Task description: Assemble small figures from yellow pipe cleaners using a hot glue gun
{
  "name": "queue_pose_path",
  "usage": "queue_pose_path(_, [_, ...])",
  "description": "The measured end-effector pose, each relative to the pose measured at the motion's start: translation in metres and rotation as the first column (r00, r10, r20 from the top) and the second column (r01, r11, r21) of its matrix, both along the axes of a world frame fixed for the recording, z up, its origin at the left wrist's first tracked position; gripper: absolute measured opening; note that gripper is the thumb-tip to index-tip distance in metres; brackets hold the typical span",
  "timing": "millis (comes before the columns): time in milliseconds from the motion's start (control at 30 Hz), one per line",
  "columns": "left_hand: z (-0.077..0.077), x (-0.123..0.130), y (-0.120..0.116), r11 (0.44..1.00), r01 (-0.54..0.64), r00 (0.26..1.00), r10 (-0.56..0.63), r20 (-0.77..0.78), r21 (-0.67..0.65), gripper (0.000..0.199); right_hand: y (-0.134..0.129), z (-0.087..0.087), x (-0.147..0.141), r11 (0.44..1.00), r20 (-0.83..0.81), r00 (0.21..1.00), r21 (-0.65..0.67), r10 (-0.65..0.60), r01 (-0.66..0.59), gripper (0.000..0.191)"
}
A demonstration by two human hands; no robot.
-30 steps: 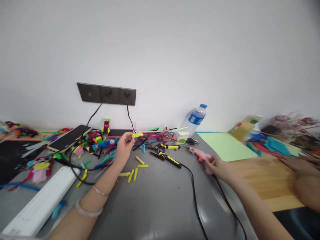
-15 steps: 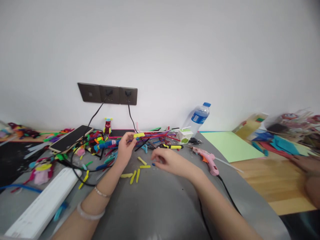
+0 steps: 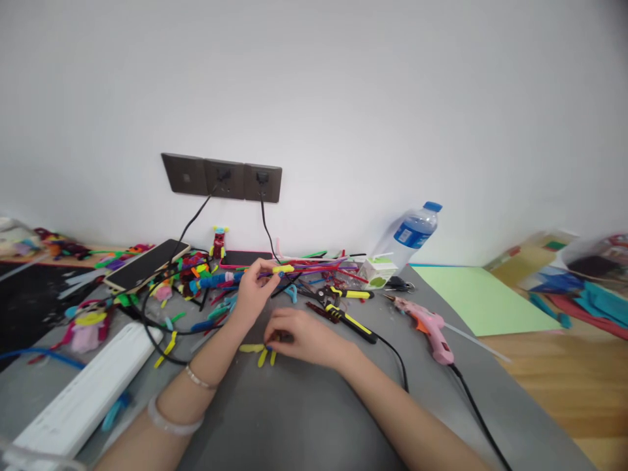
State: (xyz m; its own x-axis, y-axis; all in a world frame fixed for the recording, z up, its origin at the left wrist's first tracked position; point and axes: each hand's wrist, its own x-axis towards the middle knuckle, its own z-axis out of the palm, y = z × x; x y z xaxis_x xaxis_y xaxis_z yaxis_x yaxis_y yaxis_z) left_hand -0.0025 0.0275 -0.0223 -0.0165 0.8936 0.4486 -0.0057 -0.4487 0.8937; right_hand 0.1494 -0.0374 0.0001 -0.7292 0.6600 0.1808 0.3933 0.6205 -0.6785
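My left hand [image 3: 255, 288] pinches a short yellow pipe cleaner piece [image 3: 283, 269] between thumb and fingertips, raised a little over the clutter. Lower and closer to me, my right hand [image 3: 299, 333] has its fingers curled together at the grey tabletop. Its fingertips meet the upper ends of several short yellow pipe cleaner pieces [image 3: 252, 348], covering part of them; whether one is between the fingers is hidden. Just beyond my right hand lie pliers with yellow and black handles [image 3: 350, 320], their jaws pointing left.
A pink glue gun [image 3: 426, 327] lies right, its cord running forward. Behind are a small carton [image 3: 377, 271], a water bottle [image 3: 416, 234] and green paper [image 3: 471, 294]. Leftward lie a phone [image 3: 147, 265], a white power strip [image 3: 83, 399], black cords and heaped coloured pipe cleaners.
My right hand has moved left and towards me, onto the yellow pieces, uncovering the pliers. My left hand still holds its yellow piece. The view has shifted slightly.
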Motion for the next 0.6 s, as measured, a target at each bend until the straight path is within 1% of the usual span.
queue_pose_path(100, [0.0,0.0,0.0,1.0,0.021,1.0,-0.021,0.015,0.008,0.01,-0.003,-0.002,0.0,0.999,0.048,0.998,0.017,0.03,-0.031,0.012])
queue_pose_path(200, [0.001,0.0,0.0,0.999,0.052,0.998,-0.052,0.047,-0.002,0.012,-0.004,-0.001,0.0,0.999,0.089,0.996,0.045,0.025,-0.029,0.012])
queue_pose_path(333, [0.0,0.001,0.0,0.994,0.098,0.992,-0.094,0.082,-0.045,0.014,-0.007,-0.003,-0.005,0.99,0.091,0.996,0.141,0.011,-0.024,0.01])
queue_pose_path(467, [0.0,0.002,0.001,0.993,0.078,0.995,-0.072,0.065,-0.087,0.017,-0.011,-0.01,-0.011,0.969,0.063,0.998,0.243,0.018,-0.032,0.004])
queue_pose_path(533, [0.0,0.001,0.002,0.994,0.056,0.997,-0.051,0.052,-0.091,0.019,-0.011,-0.012,-0.012,0.967,0.076,0.997,0.251,0.027,-0.045,0.005])
queue_pose_path(600, [0.0,0.0,0.002,0.996,0.042,0.998,-0.038,0.048,-0.083,0.02,-0.01,-0.012,-0.01,0.971,0.091,0.995,0.231,0.036,-0.056,0.009])
